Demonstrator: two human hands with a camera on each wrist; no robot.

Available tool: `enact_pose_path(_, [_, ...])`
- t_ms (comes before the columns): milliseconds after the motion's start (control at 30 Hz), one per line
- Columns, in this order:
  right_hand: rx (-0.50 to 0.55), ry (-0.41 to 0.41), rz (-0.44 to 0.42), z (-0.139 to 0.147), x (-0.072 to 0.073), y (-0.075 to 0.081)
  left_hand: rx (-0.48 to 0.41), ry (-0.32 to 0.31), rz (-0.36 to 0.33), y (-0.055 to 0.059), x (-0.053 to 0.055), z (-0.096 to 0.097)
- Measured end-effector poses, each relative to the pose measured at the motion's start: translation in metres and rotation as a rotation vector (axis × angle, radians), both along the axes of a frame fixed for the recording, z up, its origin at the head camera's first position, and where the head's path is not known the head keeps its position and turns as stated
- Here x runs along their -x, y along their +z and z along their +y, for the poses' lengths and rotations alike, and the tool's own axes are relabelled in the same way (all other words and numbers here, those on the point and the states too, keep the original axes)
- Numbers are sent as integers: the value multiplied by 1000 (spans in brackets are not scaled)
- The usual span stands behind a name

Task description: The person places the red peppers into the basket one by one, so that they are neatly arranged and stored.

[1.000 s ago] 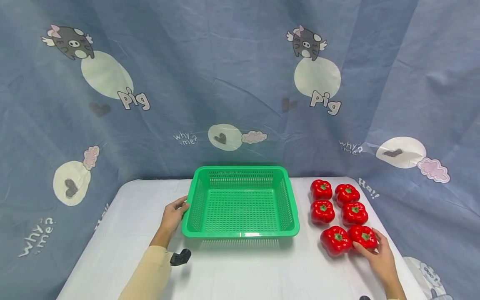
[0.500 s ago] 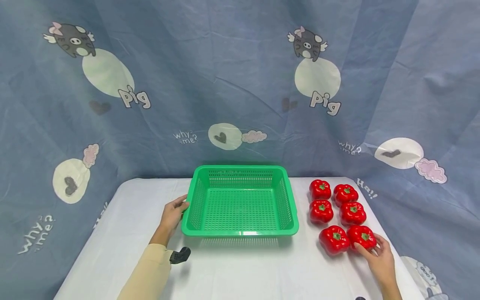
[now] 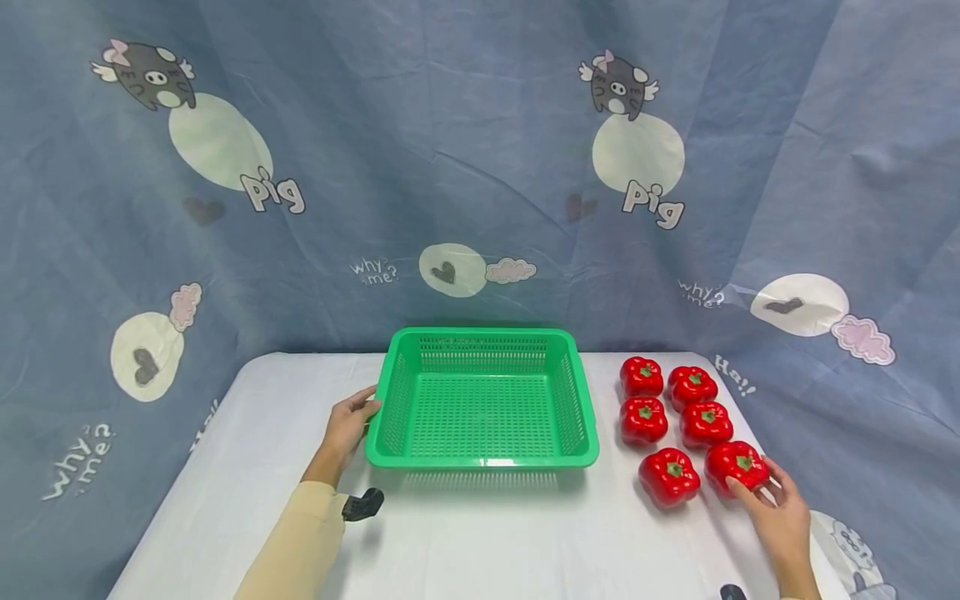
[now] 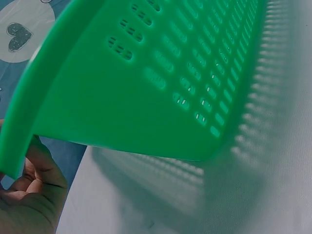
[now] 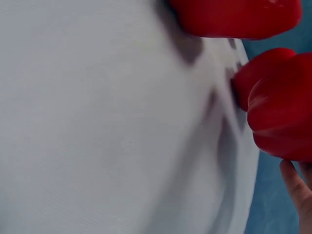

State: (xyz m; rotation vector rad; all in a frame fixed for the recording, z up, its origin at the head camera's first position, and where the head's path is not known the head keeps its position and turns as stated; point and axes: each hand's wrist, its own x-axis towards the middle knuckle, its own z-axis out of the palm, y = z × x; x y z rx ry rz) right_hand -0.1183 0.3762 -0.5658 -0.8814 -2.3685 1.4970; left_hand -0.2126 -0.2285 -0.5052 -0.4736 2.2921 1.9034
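With its thumb near the rim, my left hand [image 3: 347,427] grips the left side of a green plastic basket [image 3: 482,462]. In the left wrist view, curled fingers [image 4: 46,168] sit behind the rim of the slotted basket [image 4: 97,107]. On the right, my right hand [image 3: 783,515] holds a red bell pepper [image 3: 733,467] between thumb and fingers, its green stem facing up. The right wrist view shows that pepper [image 5: 285,109] above the cloth, with only part of the hand [image 5: 298,192] visible. Left of it sits another red bell pepper [image 3: 670,477], apart from the held one.
Several more red bell peppers [image 3: 643,419] stand in two columns right of the basket. All rest on a table with a white cloth [image 3: 480,550]. A blue printed curtain [image 3: 480,150] hangs behind and along the sides.
My right hand has moved slightly right and upward with the bell pepper, opening a gap from the pepper on its left. My left hand keeps its place on the basket.
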Motion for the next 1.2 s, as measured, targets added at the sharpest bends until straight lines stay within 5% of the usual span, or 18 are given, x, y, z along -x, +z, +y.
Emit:
enact_pose_path(333, [54,-47,55,-21,-8,45,-18,1,-2,1,3,1])
enact_pose_path(767, [1,50,113,-53,2,88,-33,-5,5,-1,0,-1])
enact_pose_path(867, [-8,101,155,-48,13,77,-25,-12,2,0,1,-1])
enact_pose_path(1000, [-59,169,237,-9,46,13,-21,-13,-7,1,0,-1])
enact_pose_path(1100, [-54,193,223,-22,46,29,-22,-12,-12,1,0,-1])
enact_pose_path(1200, [-5,215,203,-52,35,73,-19,-12,-15,1,0,-1])
